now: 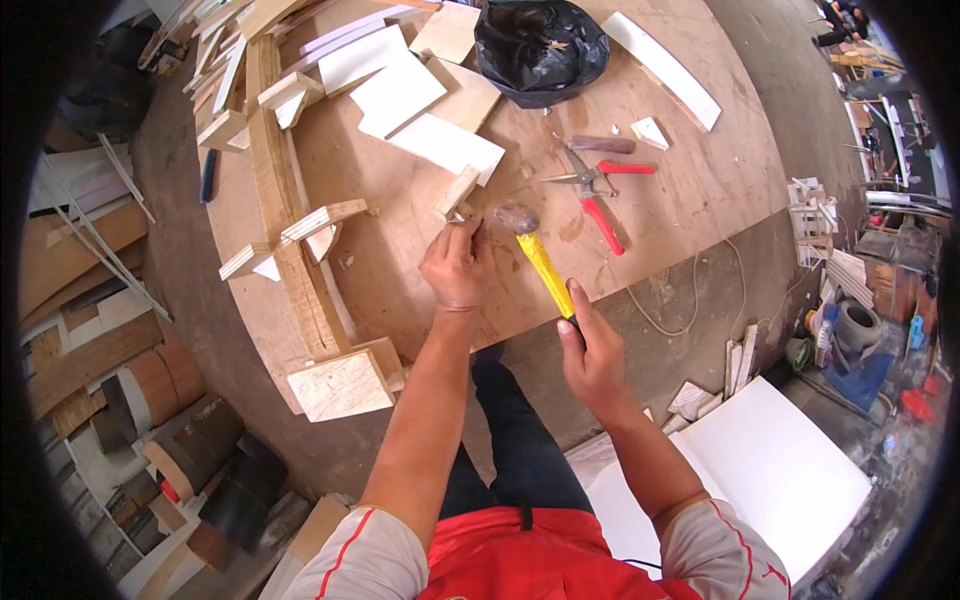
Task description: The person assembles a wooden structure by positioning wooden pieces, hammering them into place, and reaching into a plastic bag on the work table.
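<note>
light brown plywood bench (690,190), scuffed and stained, crumbs scattered about. on it at far side: black plastic bag (530,92), mouth open; white curved board (665,68) right of bag; flat white and bare-wood panels (400,92) overlapping left of bag. nearer: metal snips with red handles (626,168), lying spread, beside dull purple-brown bar (602,145) and small white wedge (650,133). long pale timber beam (275,190) runs down bench's left part, short wood blocks along it, squarish pale block (342,387) at its near end. around bench: brown floor (180,240), black and brown rolls plus offcuts (165,380) at left, large white sheet (770,480) at right, thin looping cord (690,310) by bench edge, cluttered tools and scraps further right, another person (845,22) far off top right.

writing: red emblem (775,574) on right grey sleeve, too small to read.

left hand (457,265): arm stretched forward over bench, back of hand up, fingers and thumb drawn together at near end of small pale wooden block (458,194); cannot tell whether grip pinches block or something smaller. right hand (596,355): forearm angled forward and inward, grip wrapped round black lower end of yellow-handled hammer (543,270), thumb and index along handle. hammer tilts up-left, its rounded greyish head just right of left fingertips; cannot tell if head touches bench.
</note>
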Tool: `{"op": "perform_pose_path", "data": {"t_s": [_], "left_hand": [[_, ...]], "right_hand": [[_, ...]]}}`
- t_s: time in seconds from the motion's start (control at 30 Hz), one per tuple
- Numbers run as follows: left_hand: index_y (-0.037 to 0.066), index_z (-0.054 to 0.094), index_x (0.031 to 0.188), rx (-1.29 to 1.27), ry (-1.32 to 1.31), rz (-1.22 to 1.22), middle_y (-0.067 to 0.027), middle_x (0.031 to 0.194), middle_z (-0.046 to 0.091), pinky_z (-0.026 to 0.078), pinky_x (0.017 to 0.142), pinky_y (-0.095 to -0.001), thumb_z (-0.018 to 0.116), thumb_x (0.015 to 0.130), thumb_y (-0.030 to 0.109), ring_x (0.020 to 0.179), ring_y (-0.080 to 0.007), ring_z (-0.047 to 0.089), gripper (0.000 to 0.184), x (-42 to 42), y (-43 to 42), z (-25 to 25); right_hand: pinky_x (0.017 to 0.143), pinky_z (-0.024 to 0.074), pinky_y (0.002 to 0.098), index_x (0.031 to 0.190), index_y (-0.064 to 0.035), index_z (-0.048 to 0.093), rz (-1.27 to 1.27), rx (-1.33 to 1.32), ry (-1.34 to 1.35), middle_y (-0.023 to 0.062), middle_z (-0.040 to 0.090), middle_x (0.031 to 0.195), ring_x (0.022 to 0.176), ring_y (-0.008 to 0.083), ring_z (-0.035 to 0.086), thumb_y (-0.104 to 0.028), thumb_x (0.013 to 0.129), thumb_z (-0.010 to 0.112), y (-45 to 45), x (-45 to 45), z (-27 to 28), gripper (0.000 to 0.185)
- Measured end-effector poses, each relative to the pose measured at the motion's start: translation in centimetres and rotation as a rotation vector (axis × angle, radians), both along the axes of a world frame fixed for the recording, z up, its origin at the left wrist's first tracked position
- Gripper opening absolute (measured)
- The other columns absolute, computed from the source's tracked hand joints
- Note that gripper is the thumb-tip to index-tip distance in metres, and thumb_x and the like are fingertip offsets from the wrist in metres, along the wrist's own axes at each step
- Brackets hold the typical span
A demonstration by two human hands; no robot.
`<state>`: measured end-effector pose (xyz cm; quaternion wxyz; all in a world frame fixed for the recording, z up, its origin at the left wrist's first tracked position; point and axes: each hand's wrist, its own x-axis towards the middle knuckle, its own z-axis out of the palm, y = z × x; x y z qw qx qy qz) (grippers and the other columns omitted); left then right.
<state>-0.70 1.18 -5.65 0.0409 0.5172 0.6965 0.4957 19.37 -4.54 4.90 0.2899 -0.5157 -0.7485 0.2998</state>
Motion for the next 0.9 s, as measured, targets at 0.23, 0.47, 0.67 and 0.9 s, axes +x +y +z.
{"op": "perform_pose_path", "data": {"t_s": [0.23,0.47,0.67,0.9], "left_hand": [[0.011,0.070,0.090,0.004,0.012,0.011,-0.0078,0.078,0.066,0.052,0.059,-0.0390,0.079,0.076,0.002,0.066,-0.0298,0.066,0.019,0.1,0.2,0.2],[0.011,0.069,0.090,0.012,0.012,0.014,-0.0085,0.077,0.067,0.053,0.060,-0.0395,0.079,0.077,0.002,0.066,-0.0310,0.066,0.018,0.2,0.1,0.0],[0.009,0.070,0.097,-0.005,-0.052,0.015,-0.0079,0.078,0.068,0.053,0.060,-0.0366,0.081,0.079,0.004,0.065,-0.0255,0.066,0.022,-0.1,-0.2,-0.5],[0.004,0.070,0.104,-0.031,-0.226,0.018,-0.0061,0.080,0.065,0.049,0.060,-0.0333,0.082,0.085,0.012,0.065,-0.0186,0.060,0.024,-0.5,-3.2,2.7]], "right_hand": [[0.067,0.0529,0.0424,0.151,-0.0045,0.050,0.030,-0.053,-0.064,0.0197,0.066,0.090,0.075,0.0353,0.065,-0.010,0.100,0.063,0.3,0.1,-0.1,0.053],[0.073,0.0545,0.0419,0.150,-0.0021,0.050,0.035,-0.168,-0.132,0.0222,0.068,0.100,0.082,0.0360,0.068,-0.009,0.100,0.062,0.2,-0.3,0.2,0.051],[0.092,0.0540,0.0403,0.148,0.0062,0.048,-0.045,-0.173,0.105,0.0276,0.066,0.128,0.111,0.0396,0.069,-0.006,0.101,0.059,-0.4,0.2,0.3,0.049],[0.092,0.0538,0.0396,0.147,0.0052,0.049,-0.053,-0.119,0.113,0.0287,0.066,0.126,0.110,0.0388,0.069,-0.006,0.101,0.059,-1.0,0.5,0.2,0.048]]}}
